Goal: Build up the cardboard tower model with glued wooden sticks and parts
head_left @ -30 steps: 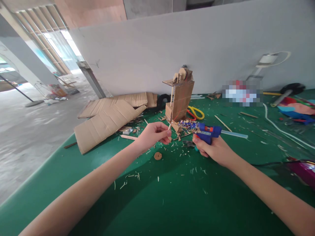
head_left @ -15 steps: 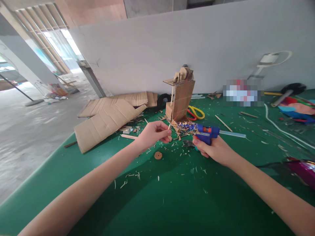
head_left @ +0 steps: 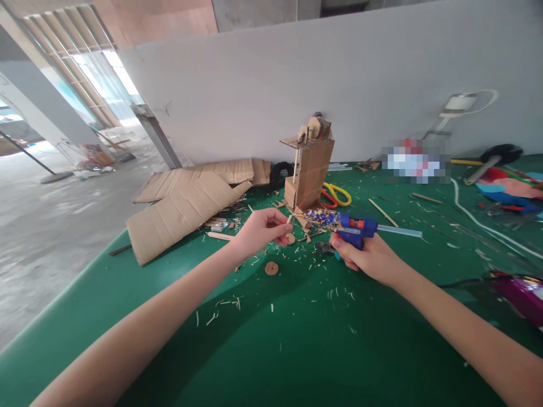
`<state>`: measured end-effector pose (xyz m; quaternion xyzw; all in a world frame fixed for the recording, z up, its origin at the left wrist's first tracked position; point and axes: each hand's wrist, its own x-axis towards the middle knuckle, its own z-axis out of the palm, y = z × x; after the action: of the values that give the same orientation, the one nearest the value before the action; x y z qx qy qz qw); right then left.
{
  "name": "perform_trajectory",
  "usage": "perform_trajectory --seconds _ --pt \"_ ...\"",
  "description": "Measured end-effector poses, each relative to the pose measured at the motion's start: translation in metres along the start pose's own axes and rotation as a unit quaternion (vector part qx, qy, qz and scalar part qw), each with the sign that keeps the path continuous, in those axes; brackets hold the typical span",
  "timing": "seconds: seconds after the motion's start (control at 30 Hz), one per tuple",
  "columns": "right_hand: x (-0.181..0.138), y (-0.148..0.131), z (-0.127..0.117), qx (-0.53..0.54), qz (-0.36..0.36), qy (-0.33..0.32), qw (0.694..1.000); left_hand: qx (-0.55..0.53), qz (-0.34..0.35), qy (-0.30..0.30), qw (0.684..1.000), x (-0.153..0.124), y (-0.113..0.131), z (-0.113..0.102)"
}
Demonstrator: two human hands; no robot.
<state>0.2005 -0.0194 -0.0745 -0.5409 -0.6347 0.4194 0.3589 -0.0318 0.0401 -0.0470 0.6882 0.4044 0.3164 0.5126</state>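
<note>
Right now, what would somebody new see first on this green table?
Probably the blue glue gun in the right hand, mid-table, its tip toward a thin stick pinched in the left hand. Just behind them stands a cardboard tower on the green table.

left hand (head_left: pixel 259 230): bare | right hand (head_left: pixel 368 259): bare | left forearm (head_left: pixel 169 314): bare, slender | right forearm (head_left: pixel 458 328): bare, slender

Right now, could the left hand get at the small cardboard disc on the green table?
Probably yes. The cardboard disc lies uncovered, close to the left hand, with nothing tall between them, though that hand's grip is taken up pinching a thin stick.
</note>
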Motion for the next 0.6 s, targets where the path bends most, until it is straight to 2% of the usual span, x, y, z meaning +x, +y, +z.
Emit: perform_trajectory --seconds 0.07,0.13,0.2,0.27,0.4,0.6 --pt "0.0 -0.005 -0.004 -0.023 -0.001 0.017 1.0 0.065 0.009 0.002 0.998 0.003 -0.002 -0.008" --pt "0.001 -0.011 -0.01 -0.094 0.005 0.008 0.996 0.174 0.039 0.017 0.984 0.007 -0.006 -0.021" --pt "0.003 -0.019 -0.015 -0.176 0.011 -0.034 0.984 0.306 0.103 0.068 0.944 0.011 -0.009 -0.035" --pt "0.006 -0.026 -0.017 -0.229 0.022 -0.075 0.97 0.382 0.14 0.112 0.906 0.015 -0.013 -0.046" --pt "0.014 -0.036 -0.012 -0.269 0.06 -0.101 0.956 0.406 0.15 0.118 0.894 0.017 -0.018 -0.055" --pt "0.023 -0.043 -0.002 -0.281 0.05 -0.119 0.951 0.427 0.164 0.08 0.886 0.017 -0.018 -0.053"
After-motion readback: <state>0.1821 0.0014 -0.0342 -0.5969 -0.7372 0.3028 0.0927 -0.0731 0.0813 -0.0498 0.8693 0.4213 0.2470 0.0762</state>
